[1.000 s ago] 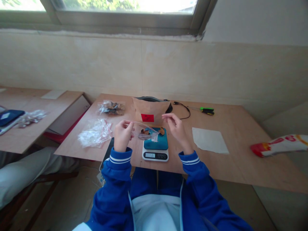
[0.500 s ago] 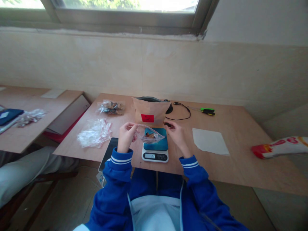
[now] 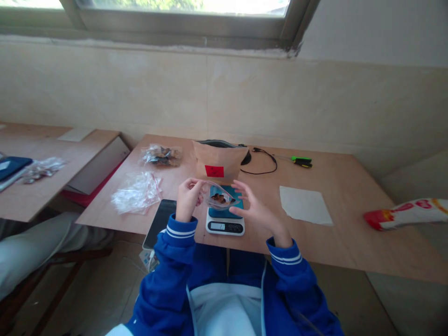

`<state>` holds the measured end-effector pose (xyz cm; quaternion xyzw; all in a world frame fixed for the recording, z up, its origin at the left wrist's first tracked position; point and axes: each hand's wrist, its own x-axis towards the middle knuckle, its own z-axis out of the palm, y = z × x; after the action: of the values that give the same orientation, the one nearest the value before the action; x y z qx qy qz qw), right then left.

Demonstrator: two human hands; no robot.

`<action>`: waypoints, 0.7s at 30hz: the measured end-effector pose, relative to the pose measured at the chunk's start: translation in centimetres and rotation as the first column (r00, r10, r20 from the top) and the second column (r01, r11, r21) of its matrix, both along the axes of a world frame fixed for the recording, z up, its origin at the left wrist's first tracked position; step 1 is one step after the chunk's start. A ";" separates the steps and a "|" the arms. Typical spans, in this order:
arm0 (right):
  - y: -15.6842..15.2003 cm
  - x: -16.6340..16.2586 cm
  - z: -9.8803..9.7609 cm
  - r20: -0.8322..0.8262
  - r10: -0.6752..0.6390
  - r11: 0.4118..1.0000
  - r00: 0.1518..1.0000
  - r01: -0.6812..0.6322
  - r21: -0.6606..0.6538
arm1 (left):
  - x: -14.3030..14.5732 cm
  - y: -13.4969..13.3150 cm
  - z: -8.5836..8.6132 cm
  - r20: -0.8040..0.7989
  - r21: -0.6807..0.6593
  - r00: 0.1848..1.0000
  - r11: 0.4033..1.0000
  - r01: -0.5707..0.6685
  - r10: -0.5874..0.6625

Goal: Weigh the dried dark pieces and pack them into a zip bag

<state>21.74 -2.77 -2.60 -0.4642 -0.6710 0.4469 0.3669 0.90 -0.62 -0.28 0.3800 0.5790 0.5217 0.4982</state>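
My left hand (image 3: pixel 188 199) pinches the rim of a small clear zip bag (image 3: pixel 217 198) that holds a few dark brown pieces. The bag hangs just over the teal top of a small digital scale (image 3: pixel 226 222) near the table's front edge. My right hand (image 3: pixel 251 207) is beside the bag on its right, fingers spread, touching or almost touching its side. Behind the scale stands a brown paper pouch (image 3: pixel 217 160) with a red label, open at the top.
A pile of empty clear zip bags (image 3: pixel 137 192) and a filled bag (image 3: pixel 161 156) lie left on the wooden table (image 3: pixel 350 224). A dark tablet (image 3: pixel 160 217) lies beside the scale. White paper (image 3: pixel 304 205), a black cable (image 3: pixel 262 161), a green tool (image 3: pixel 301 161), a red-white packet (image 3: pixel 406 212).
My right hand dropped from above the pouch to the bag's right side and opened its fingers. The bag moved a little right and now holds more pieces together.
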 end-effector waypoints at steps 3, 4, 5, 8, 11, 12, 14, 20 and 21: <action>-0.8 0.3 -1.9 -0.016 0.001 0.994 1.000 -0.003 -0.109 | 0.1 0.0 0.0 0.050 -0.006 0.999 1.000 -0.002 0.002; -1.0 0.3 -2.3 -0.038 -0.026 0.995 0.999 0.022 -0.102 | 0.2 0.0 0.0 0.078 -0.011 0.997 1.000 -0.001 0.002; -1.1 0.3 -2.5 -0.066 -0.055 0.995 0.996 0.050 -0.085 | 0.2 -0.1 0.1 0.111 -0.016 0.994 1.000 0.004 -0.002; -1.3 0.5 -2.3 -0.150 -0.157 0.988 0.976 0.156 -0.018 | 0.2 -0.3 0.4 0.264 0.004 0.964 0.999 0.036 -0.036; -1.5 1.0 -1.5 -0.191 -0.339 0.934 0.921 0.354 0.051 | -0.1 -1.0 0.7 0.409 0.096 0.904 0.991 0.094 -0.125; -1.6 1.3 -1.2 -0.209 -0.403 0.903 0.891 0.424 0.070 | -0.2 -1.3 0.6 0.409 0.131 0.897 0.984 0.122 -0.166; -1.9 1.7 -0.7 -0.245 -0.490 0.846 0.837 0.524 0.099 | -0.3 -1.9 0.3 0.315 0.193 0.918 0.963 0.187 -0.241; -2.9 2.1 0.2 -0.048 -0.428 0.847 0.902 0.419 0.326 | 1.3 -3.3 -0.8 -0.227 0.313 0.964 0.927 0.205 -0.137; -3.1 2.2 0.4 -0.032 -0.441 0.837 0.897 0.424 0.346 | 1.6 -3.5 -0.7 -0.308 0.348 0.950 0.924 0.158 -0.047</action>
<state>23.95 -5.90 -2.22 -0.5430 -0.6251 0.2165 0.5173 2.46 -4.07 -0.97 0.5698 0.5174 0.5317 0.3533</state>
